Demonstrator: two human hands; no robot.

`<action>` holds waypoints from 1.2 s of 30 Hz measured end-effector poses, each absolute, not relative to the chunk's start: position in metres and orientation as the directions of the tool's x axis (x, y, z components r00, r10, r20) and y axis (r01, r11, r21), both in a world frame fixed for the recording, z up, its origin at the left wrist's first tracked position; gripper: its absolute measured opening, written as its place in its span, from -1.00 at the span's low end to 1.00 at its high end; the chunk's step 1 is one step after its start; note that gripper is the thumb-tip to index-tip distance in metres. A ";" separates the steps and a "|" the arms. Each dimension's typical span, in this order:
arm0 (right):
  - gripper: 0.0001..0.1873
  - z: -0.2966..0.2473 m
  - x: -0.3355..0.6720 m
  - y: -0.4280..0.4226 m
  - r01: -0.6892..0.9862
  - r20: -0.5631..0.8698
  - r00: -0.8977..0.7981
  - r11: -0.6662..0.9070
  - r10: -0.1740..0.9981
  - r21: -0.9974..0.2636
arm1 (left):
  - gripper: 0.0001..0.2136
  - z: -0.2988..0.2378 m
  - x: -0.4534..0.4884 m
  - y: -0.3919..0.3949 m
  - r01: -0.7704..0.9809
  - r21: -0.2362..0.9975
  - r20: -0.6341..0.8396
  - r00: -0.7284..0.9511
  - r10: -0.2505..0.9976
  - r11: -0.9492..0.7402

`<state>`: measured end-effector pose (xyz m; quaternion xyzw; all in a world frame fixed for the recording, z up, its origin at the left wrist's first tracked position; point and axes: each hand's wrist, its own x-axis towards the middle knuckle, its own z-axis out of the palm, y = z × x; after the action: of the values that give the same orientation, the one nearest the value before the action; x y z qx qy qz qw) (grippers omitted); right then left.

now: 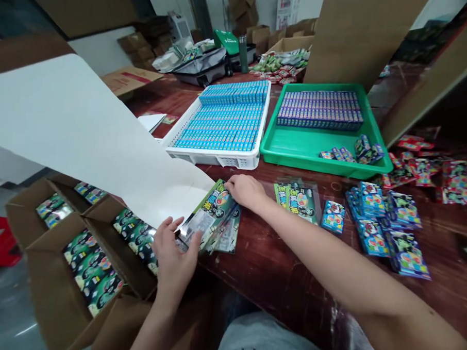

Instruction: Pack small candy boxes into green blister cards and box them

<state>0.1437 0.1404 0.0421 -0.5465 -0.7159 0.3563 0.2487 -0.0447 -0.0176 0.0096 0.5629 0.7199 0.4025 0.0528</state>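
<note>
A flat green-and-black printed packet (213, 207) with a clear window lies tilted over one or two similar packets (229, 234) at the table's front edge. My right hand (248, 191) is closed on its far right corner, with the fingertips curled over the edge. My left hand (178, 257) is at its near left end, the thumb on one side and the fingers on the other. Part of that end is hidden by the hand. Right of my right hand lie more green packets (300, 201) in clear wrapping and a small blue box (333, 216).
A white crate (234, 159) of blue boxes and a green tray (319, 166) of purple boxes stand behind. Blue packets (374, 235) and red packets (460, 174) lie at the right. A white sheet (84, 122) slopes above an open carton (55, 270) at the left.
</note>
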 end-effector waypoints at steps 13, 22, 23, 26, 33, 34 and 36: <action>-0.18 -0.024 0.264 -0.050 0.960 -0.101 -0.212 0.188 0.972 -0.210 | -0.71 0.009 0.107 -0.012 -0.041 0.915 -0.381 0.233 0.895 0.401; -0.22 -0.036 0.288 -0.112 0.755 0.000 -0.485 0.419 0.874 -0.504 | -0.61 0.002 0.137 0.007 0.196 0.915 -0.395 0.256 0.883 0.352; -0.27 -0.033 0.295 -0.112 0.717 0.019 -0.518 0.446 0.855 -0.536 | -0.65 0.006 0.138 0.006 0.225 0.929 -0.349 0.266 0.898 0.294; -0.43 -0.015 0.315 -0.108 0.661 0.164 -0.452 0.453 0.877 -0.599 | -0.78 0.020 0.139 -0.001 0.308 0.944 -0.225 0.340 0.913 0.118; -0.69 0.040 0.343 -0.100 0.761 0.325 -0.295 0.426 0.899 -0.489 | -0.85 0.052 0.157 -0.031 0.424 0.893 -0.187 0.653 0.734 -0.150; -0.76 0.046 0.347 -0.103 0.784 0.290 -0.313 0.419 0.904 -0.458 | -0.85 0.054 0.159 -0.035 0.415 0.902 -0.214 0.665 0.716 -0.115; -0.81 0.056 0.357 -0.110 0.800 0.179 -0.373 0.413 0.910 -0.436 | -0.84 0.055 0.160 -0.041 0.390 0.918 -0.255 0.727 0.637 -0.077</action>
<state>0.3572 -0.1105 0.0559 -0.5235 -0.8167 0.1394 0.1988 0.1597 -0.0407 0.0552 0.7262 0.3534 0.1065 0.5800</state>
